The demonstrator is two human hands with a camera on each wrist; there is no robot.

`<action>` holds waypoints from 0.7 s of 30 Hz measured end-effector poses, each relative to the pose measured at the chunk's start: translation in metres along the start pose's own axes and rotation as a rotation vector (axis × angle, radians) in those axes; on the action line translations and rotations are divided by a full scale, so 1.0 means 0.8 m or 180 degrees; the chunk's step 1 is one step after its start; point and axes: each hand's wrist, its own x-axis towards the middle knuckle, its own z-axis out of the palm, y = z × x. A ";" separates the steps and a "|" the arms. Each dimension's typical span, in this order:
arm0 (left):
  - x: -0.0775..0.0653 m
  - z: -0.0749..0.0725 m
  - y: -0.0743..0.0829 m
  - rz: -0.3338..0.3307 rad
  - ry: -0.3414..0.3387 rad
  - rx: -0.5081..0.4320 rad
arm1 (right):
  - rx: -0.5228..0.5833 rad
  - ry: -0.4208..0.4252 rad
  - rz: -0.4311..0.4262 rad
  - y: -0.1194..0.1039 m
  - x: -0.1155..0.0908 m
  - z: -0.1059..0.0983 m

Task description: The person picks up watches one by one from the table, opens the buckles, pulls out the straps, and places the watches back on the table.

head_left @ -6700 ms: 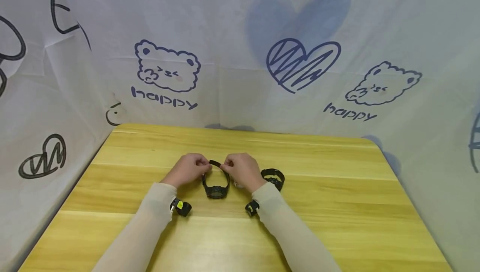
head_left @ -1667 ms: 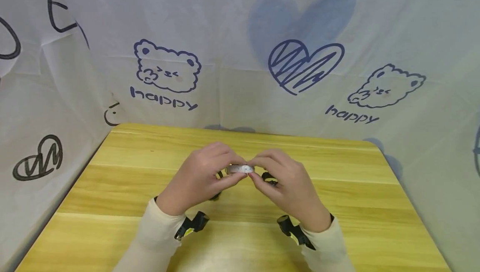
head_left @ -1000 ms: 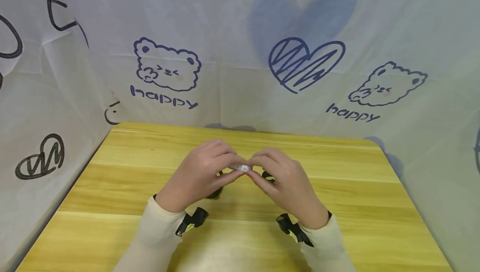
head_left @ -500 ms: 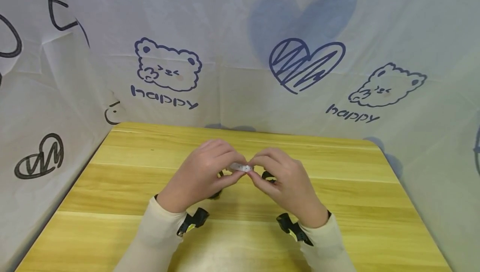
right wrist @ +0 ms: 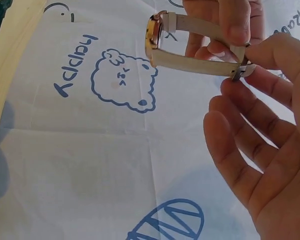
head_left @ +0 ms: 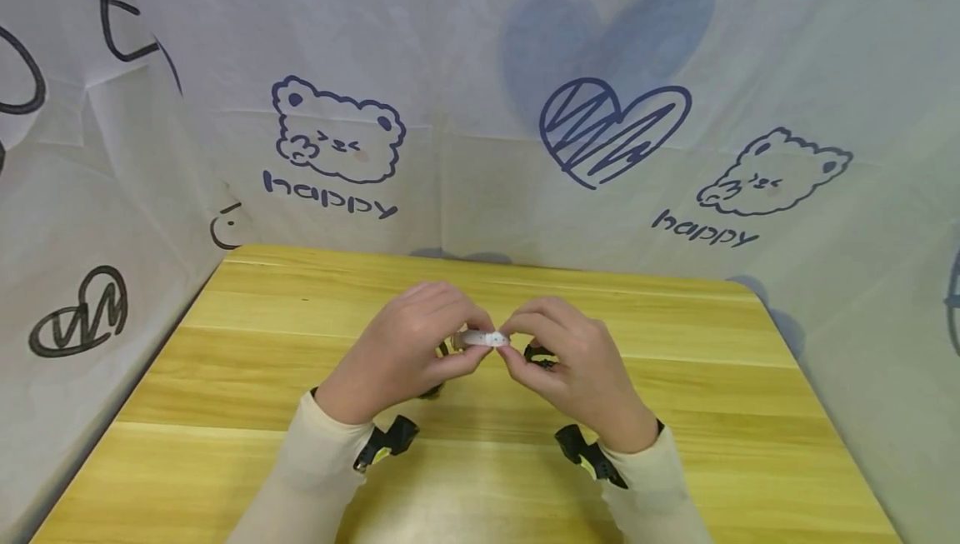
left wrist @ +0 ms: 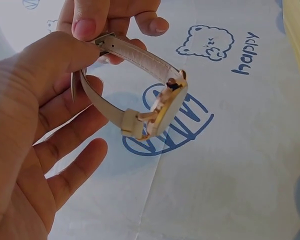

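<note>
A wristwatch with a pale strap and gold-coloured case (left wrist: pixel 167 112) is held up above the table between both hands, its strap (right wrist: pixel 200 66) bent into a loop. My left hand (head_left: pixel 408 352) pinches one strap end between thumb and fingers. From the other side, my right hand (head_left: pixel 581 369) pinches the strap at the metal buckle (right wrist: pixel 240 70), the fingertips of the two hands almost meeting. One strap end passes at the buckle; whether the pin sits in a hole cannot be made out. In the head view the watch case is hidden behind the left fingers.
Two black watches lie on the wooden table (head_left: pixel 480 477), mostly hidden: one black watch (head_left: pixel 432 392) behind the left hand, another black watch (head_left: pixel 540 355) behind the right. A printed white cloth (head_left: pixel 465 186) hangs behind the table. Each wrist wears a small black camera (head_left: pixel 397 436).
Earliest, both hands gripped a black watch's strap on the table. They later hold the pale-strapped watch, raised and nearer. Over the last second the hands stay in place, with slight fingertip shifts.
</note>
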 end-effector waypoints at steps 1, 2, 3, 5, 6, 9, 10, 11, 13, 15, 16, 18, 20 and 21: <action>0.000 0.000 0.000 -0.0002 0.0011 -0.0016 | 0.0018 0.0011 -0.0017 0.001 0.000 0.000; 0.000 0.001 0.000 -0.0005 0.0026 -0.0034 | 0.0047 0.0028 -0.0028 0.002 -0.001 -0.001; 0.001 0.001 0.001 -0.0009 0.0044 -0.0045 | 0.0070 0.0035 -0.0027 0.003 -0.001 -0.001; 0.001 0.003 0.001 -0.0014 0.0081 -0.0057 | 0.0121 0.0033 -0.0010 0.004 -0.002 -0.003; 0.001 0.003 0.002 -0.0016 0.0097 -0.0053 | 0.0150 0.0025 0.0006 0.004 -0.002 -0.003; 0.001 0.003 0.003 -0.0013 0.0113 -0.0026 | 0.0181 -0.0039 0.0095 0.003 -0.003 -0.004; 0.001 0.003 0.003 -0.0013 0.0110 -0.0017 | 0.0171 -0.0063 0.0119 0.003 -0.003 -0.004; 0.002 0.002 0.003 -0.0011 0.0100 -0.0005 | 0.0147 -0.0084 0.0137 0.002 -0.003 -0.004; 0.002 0.001 0.004 0.0007 0.0086 0.0013 | 0.0084 -0.0086 0.0129 0.001 -0.002 -0.004; 0.002 0.000 0.004 0.0027 0.0071 0.0020 | 0.0026 -0.0066 0.0090 0.000 -0.001 -0.003; 0.002 0.000 0.004 0.0037 0.0067 0.0020 | 0.0003 -0.0049 0.0061 0.000 0.000 -0.003; 0.003 0.000 0.004 0.0044 0.0051 0.0027 | -0.0027 -0.0016 0.0009 0.000 0.000 -0.002; 0.002 0.000 0.004 0.0035 0.0039 0.0023 | -0.0050 0.0005 -0.0028 0.000 0.000 -0.001; 0.002 0.000 0.004 0.0027 0.0033 0.0019 | -0.0059 0.0008 -0.0038 0.000 0.000 -0.001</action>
